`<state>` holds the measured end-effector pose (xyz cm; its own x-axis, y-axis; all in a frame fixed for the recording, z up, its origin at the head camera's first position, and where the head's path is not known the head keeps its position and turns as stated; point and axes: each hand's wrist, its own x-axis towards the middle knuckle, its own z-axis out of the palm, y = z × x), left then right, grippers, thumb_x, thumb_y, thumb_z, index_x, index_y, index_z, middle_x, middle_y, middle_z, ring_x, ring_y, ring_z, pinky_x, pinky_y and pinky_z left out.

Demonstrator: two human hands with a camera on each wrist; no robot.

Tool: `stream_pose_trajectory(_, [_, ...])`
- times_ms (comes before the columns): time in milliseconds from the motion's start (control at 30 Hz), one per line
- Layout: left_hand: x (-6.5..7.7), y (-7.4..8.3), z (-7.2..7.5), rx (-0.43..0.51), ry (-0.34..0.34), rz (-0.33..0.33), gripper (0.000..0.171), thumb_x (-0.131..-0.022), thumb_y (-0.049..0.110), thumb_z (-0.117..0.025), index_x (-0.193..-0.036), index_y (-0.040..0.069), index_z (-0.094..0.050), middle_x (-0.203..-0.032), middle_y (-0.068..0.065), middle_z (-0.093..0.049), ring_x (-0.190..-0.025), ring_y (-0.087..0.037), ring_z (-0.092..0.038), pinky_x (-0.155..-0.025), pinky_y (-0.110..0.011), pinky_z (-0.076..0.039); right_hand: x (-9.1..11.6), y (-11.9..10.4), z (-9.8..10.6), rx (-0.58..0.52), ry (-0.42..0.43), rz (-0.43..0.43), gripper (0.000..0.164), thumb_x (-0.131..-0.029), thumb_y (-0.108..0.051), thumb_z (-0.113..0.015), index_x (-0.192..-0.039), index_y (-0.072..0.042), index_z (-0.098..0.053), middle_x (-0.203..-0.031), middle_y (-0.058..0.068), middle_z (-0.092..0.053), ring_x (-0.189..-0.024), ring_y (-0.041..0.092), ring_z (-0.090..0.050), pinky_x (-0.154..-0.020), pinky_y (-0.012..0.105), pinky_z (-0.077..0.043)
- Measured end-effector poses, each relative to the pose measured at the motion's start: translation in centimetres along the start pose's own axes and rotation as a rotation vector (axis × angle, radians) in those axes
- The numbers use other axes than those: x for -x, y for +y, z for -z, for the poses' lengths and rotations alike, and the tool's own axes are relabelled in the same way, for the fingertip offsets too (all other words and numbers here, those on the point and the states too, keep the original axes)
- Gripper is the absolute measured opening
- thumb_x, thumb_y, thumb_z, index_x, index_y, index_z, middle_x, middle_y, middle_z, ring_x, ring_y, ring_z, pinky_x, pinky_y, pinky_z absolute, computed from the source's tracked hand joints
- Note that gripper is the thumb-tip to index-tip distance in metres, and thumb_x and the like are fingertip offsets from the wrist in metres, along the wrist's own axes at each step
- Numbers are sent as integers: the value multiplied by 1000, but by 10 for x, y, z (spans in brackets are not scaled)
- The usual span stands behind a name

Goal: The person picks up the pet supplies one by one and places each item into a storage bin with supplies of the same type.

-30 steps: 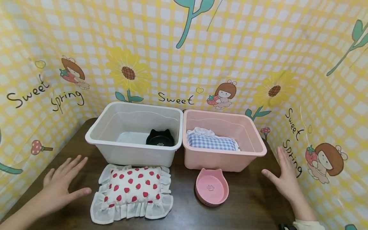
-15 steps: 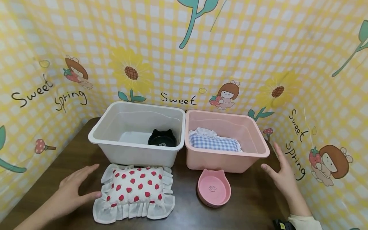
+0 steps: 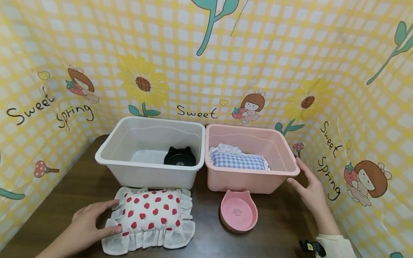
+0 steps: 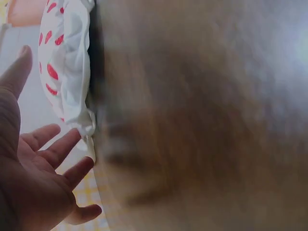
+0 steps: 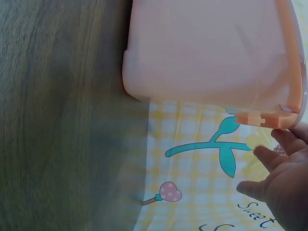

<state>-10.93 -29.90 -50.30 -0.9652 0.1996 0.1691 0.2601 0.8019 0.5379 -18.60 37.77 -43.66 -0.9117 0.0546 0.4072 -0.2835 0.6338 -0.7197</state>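
My left hand (image 3: 84, 223) is at the left edge of a small white cushion (image 3: 151, 211) with red strawberries and a ruffled border. Its thumb lies over the ruffle, and the fingers are spread and not closed round it; in the left wrist view the fingertips (image 4: 72, 137) come close to the ruffle. At the front right corner of a pink bin (image 3: 245, 179) is my right hand (image 3: 312, 191), with its fingers along the outside of the rim. The right wrist view has the fingers (image 5: 264, 159) loosely spread beside the rim; firm contact is unclear. A blue checked cushion (image 3: 238, 160) lies inside this bin.
A white bin (image 3: 148, 175) stands against the pink bin's left side, holding a black cat-eared bowl (image 3: 179, 157). In front of the pink bin sits a pink cat-eared bowl (image 3: 238, 211). A patterned yellow cloth (image 3: 193, 71) walls the brown table (image 3: 213, 247) at back and sides.
My left hand has moved right, from beside the strawberry cushion to its ruffled edge. The right hand has moved left to the pink bin's corner. Bins, bowls and cushions stay put.
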Motion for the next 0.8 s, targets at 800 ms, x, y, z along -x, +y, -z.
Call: stream_pose_trajectory(800, [-10, 30, -13, -29, 46, 147, 42, -71, 46, -91, -97, 15, -78, -108, -9, -75, -108, -37, -64, -91, -63, -33, -8, 7, -7, 4, 202, 94, 57, -81, -1, -85, -135, -13, -68, -142, 7, -63, -132, -8, -51, -106, 7, -35])
